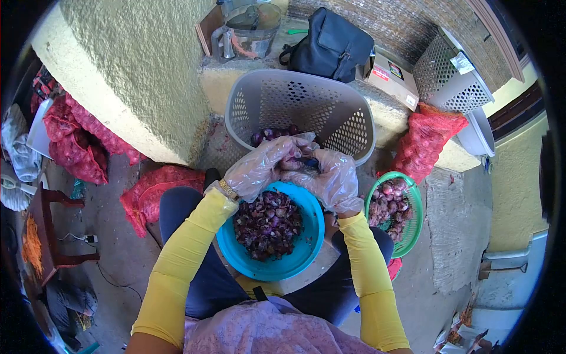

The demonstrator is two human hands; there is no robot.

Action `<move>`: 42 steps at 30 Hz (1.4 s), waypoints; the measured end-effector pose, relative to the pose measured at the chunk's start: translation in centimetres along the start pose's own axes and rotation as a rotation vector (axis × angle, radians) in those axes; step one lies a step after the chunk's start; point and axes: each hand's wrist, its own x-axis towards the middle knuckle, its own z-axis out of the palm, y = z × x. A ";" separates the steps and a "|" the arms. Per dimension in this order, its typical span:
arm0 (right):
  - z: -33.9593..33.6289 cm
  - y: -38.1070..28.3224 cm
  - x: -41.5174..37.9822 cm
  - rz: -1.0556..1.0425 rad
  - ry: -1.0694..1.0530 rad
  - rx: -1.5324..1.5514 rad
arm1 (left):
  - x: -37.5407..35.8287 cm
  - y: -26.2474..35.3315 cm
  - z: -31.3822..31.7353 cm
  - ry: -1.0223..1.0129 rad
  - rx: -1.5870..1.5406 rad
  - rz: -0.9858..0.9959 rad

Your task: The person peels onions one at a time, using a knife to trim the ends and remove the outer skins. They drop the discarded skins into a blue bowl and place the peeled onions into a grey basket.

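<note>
Both my hands wear clear plastic gloves and meet above the far rim of a blue basin point(225, 251). The fingers of my left hand point(256, 168) are curled round a red onion point(289, 163), mostly covered by the glove. My right hand point(336, 177) is closed against it, with a small dark object point(308, 161) between the hands that I cannot make out. Below them, the basin holds a heap of red onions and loose purple skins point(268, 225). Just beyond my hands stands a grey perforated basket point(242, 97) with several red onions point(274, 134) at its bottom.
A green colander point(417, 230) of onions stands right of my knee. Red mesh sacks point(429, 141) lie at right and left. On the ledge behind are a black backpack point(336, 44), a cardboard box point(392, 79) and a clear bucket point(253, 29). A wooden stool point(56, 236) stands left.
</note>
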 end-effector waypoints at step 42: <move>0.0 1.6 -0.5 -0.109 -0.122 -0.134 | 0.5 0.0 -1.9 -0.013 -0.075 -0.070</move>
